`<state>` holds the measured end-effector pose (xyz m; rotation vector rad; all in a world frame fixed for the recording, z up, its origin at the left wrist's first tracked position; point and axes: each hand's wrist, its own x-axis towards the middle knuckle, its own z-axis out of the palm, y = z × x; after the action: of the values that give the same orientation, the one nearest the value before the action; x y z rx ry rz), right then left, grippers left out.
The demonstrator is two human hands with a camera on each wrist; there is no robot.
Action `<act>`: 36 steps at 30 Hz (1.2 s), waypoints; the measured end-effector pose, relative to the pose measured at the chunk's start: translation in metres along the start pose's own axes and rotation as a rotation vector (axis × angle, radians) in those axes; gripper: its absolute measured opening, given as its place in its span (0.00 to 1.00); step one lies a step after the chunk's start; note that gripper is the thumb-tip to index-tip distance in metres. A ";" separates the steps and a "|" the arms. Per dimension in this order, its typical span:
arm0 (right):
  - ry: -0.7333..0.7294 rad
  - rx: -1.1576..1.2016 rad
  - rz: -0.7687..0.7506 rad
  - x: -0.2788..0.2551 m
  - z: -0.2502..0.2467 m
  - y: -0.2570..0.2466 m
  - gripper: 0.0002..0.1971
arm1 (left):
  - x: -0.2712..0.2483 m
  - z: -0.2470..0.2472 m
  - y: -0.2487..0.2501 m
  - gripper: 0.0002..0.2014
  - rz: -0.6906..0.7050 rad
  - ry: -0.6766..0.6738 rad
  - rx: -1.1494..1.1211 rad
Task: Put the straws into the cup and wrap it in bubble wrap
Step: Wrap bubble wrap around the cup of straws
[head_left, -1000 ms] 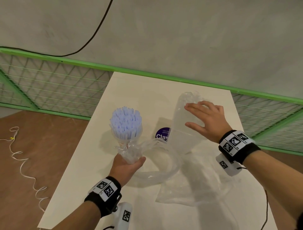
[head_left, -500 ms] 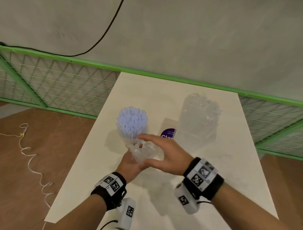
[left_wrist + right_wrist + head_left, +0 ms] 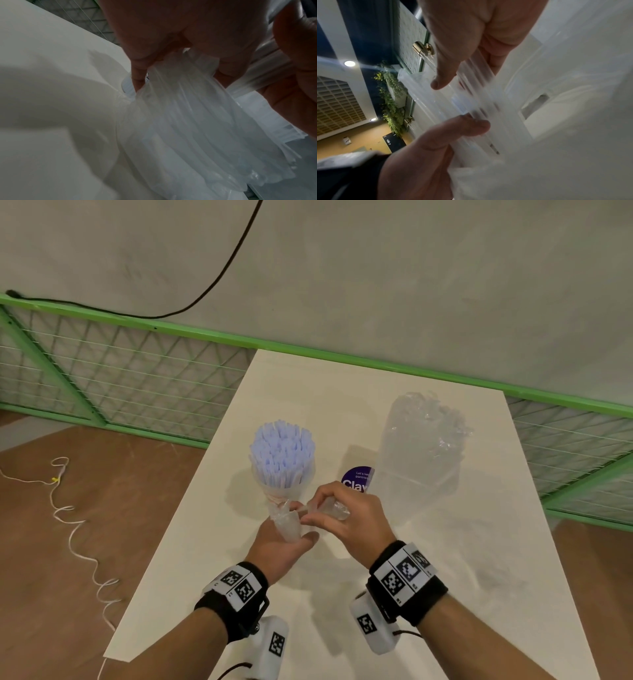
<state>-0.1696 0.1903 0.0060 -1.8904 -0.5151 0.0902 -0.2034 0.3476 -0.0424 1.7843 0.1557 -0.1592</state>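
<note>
A bunch of pale blue straws [image 3: 281, 451] stands upright in a clear cup [image 3: 291, 491] above the table. Clear bubble wrap [image 3: 289, 525] is gathered under the cup, and my left hand [image 3: 291, 539] grips that gathered part from below. My right hand [image 3: 306, 513] pinches a fold of the same wrap just right of the left hand's fingers. In the left wrist view my fingers [image 3: 137, 73] curl into the pleated wrap [image 3: 188, 115]. The right wrist view shows a fingertip [image 3: 440, 82] pressed on the crinkled wrap [image 3: 471, 97]. The cup's lower part is hidden by wrap and hands.
A tall roll of bubble wrap [image 3: 423, 446] stands upright on the white table [image 3: 445, 559], right of the cup. A purple round label [image 3: 356, 479] shows beside the roll's base. A green mesh fence [image 3: 137, 378] runs behind the table, and a white cord [image 3: 68, 525] lies on the floor at left.
My right hand left the top of the roll, came down left to the cup and now pinches the wrap. The loose sheet seen on the table is no longer spread there.
</note>
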 end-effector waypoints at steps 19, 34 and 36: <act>0.703 0.136 -0.296 0.040 -0.145 -0.105 0.04 | 0.008 0.004 -0.008 0.07 -0.016 0.056 -0.052; 0.094 -0.626 -0.035 0.058 -0.146 -0.001 0.14 | 0.011 0.005 -0.009 0.11 -0.068 0.058 -0.088; -0.045 -0.781 0.002 0.053 -0.145 0.007 0.21 | 0.010 0.005 -0.010 0.11 -0.038 0.065 -0.063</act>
<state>-0.0758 0.0821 0.0644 -2.6533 -0.6345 -0.0829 -0.1959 0.3453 -0.0549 1.7256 0.2387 -0.1219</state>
